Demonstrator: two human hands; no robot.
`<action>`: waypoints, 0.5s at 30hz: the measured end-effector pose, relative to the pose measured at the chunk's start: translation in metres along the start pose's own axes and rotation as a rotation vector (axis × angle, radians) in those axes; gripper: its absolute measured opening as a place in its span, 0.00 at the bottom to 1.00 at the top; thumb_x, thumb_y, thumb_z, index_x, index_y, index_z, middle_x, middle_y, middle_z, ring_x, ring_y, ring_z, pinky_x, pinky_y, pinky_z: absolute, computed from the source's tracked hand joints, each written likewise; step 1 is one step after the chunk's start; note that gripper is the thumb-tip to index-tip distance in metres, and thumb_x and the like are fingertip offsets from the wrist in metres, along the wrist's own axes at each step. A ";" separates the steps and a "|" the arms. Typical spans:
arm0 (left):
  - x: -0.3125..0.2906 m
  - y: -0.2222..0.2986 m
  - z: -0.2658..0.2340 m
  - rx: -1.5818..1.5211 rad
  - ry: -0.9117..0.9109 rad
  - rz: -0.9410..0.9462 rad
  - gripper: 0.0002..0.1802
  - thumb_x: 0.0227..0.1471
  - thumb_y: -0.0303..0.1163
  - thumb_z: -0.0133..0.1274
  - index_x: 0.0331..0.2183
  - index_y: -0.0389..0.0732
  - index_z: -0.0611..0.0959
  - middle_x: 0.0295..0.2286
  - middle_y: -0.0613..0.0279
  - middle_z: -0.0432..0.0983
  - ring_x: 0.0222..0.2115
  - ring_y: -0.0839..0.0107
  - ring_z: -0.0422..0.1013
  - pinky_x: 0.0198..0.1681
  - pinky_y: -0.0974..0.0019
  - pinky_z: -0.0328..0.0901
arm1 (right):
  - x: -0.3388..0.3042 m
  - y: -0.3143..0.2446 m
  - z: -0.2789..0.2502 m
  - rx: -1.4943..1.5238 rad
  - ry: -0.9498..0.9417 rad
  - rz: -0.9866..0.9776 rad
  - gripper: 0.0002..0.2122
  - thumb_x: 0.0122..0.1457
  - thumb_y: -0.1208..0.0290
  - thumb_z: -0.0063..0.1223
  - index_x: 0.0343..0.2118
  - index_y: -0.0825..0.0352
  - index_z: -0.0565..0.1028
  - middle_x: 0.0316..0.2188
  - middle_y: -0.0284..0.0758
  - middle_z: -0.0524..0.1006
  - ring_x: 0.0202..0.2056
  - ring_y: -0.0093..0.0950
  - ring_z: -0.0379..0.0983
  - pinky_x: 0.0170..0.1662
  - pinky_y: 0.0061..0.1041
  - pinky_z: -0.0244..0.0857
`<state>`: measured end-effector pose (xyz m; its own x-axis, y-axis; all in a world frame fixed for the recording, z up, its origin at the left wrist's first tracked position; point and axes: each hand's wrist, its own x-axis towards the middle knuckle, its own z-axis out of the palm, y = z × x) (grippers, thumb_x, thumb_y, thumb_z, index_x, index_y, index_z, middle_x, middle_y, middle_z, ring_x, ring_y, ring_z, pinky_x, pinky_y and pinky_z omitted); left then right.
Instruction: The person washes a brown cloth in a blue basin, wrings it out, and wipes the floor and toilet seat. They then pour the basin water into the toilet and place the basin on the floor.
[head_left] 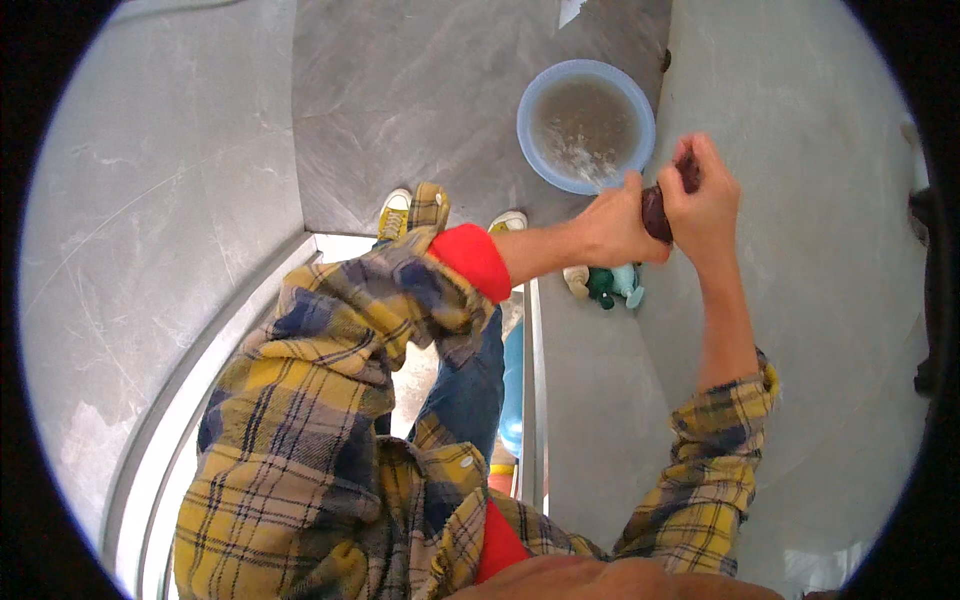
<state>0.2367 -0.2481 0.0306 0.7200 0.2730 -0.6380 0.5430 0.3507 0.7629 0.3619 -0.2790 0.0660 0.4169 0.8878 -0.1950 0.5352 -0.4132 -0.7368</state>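
Note:
My left hand (pixel 615 228) and my right hand (pixel 708 205) are side by side, both closed on a dark maroon cloth (pixel 655 214). The cloth is bunched tight, and most of it is hidden inside my fists. Just to the left of and beyond my hands, a round light-blue basin (pixel 524 135) stands on the floor. Murky grey water (pixel 585 110) fills it, with splashes and ripples breaking near the edge closest to my left hand.
Green and pale bottles (pixel 605 285) stand by the wall below my hands. Grey marbled tiles cover the floor (pixel 400 110) and the right wall (pixel 810 250). A white door frame (pixel 532 400) runs beside my legs, and yellow shoes (pixel 395 215) show at the threshold.

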 end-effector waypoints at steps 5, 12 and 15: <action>0.022 -0.009 -0.004 0.080 0.080 0.052 0.43 0.29 0.38 0.64 0.39 0.19 0.60 0.29 0.35 0.74 0.34 0.47 0.74 0.37 0.59 0.70 | 0.017 0.018 0.014 -0.070 0.030 0.036 0.06 0.45 0.77 0.52 0.27 0.67 0.68 0.20 0.40 0.71 0.21 0.32 0.68 0.28 0.30 0.65; 0.034 -0.021 -0.021 0.162 0.062 -0.028 0.45 0.29 0.40 0.65 0.40 0.20 0.60 0.33 0.35 0.73 0.37 0.47 0.73 0.39 0.58 0.69 | 0.027 0.038 0.040 -0.051 0.066 0.031 0.07 0.46 0.77 0.53 0.28 0.67 0.69 0.21 0.41 0.72 0.24 0.36 0.70 0.31 0.32 0.65; 0.036 -0.030 -0.027 0.280 0.086 0.004 0.41 0.31 0.39 0.64 0.40 0.25 0.61 0.33 0.36 0.74 0.37 0.46 0.73 0.39 0.55 0.69 | 0.017 0.050 0.054 0.113 0.194 0.077 0.06 0.46 0.77 0.54 0.28 0.67 0.69 0.19 0.36 0.71 0.23 0.30 0.70 0.31 0.30 0.65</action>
<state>0.2342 -0.2244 -0.0184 0.6898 0.3528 -0.6322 0.6468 0.0921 0.7571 0.3563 -0.2734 -0.0086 0.5924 0.7945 -0.1335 0.4150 -0.4430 -0.7947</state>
